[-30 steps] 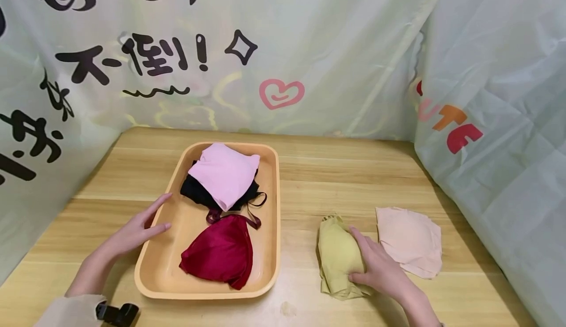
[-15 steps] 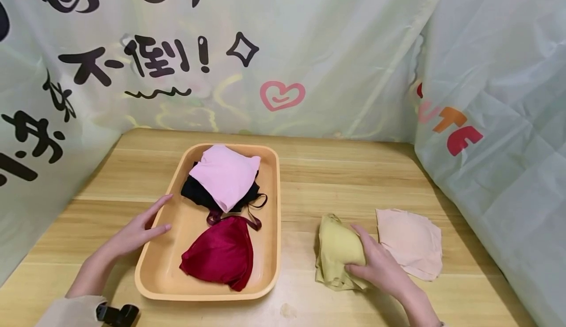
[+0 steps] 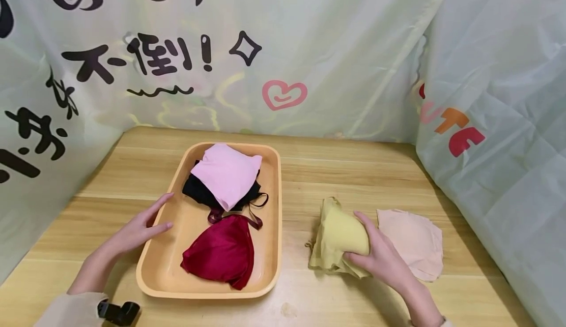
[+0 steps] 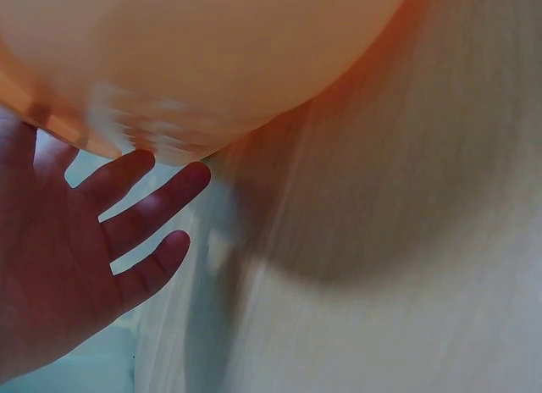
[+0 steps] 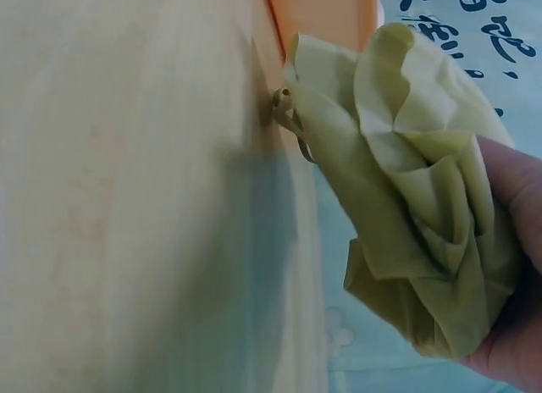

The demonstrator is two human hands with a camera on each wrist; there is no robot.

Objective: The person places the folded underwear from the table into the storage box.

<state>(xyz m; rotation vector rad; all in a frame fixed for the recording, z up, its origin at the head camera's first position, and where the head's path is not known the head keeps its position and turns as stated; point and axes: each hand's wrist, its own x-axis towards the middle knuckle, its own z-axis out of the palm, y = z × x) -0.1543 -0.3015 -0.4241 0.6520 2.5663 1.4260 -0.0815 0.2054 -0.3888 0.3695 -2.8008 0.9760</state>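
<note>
In the head view my right hand (image 3: 382, 255) grips a folded yellow-green bra (image 3: 342, 236) between thumb and fingers. Seen from the right wrist, the bra (image 5: 415, 190) hangs off the table with its folds and a small strap loop showing. My left hand (image 3: 137, 228) rests at the left rim of an orange-tan tray (image 3: 275, 248). In the left wrist view the fingers of that hand (image 4: 76, 232) are spread beside the tray's outer wall (image 4: 237, 63). Inside the tray lie a pink bra (image 3: 227, 172) on a black bra (image 3: 199, 192), and a dark red bra (image 3: 221, 253) nearer me.
A pale peach folded bra (image 3: 413, 241) lies on the wooden table (image 3: 336, 169), just right of my right hand. Printed cloth (image 3: 345, 61) hangs behind the table and along both sides.
My right hand has lifted the yellow-green bra off the table and tilted it, shifting it slightly left and away from me. The left hand and the tray keep their places.
</note>
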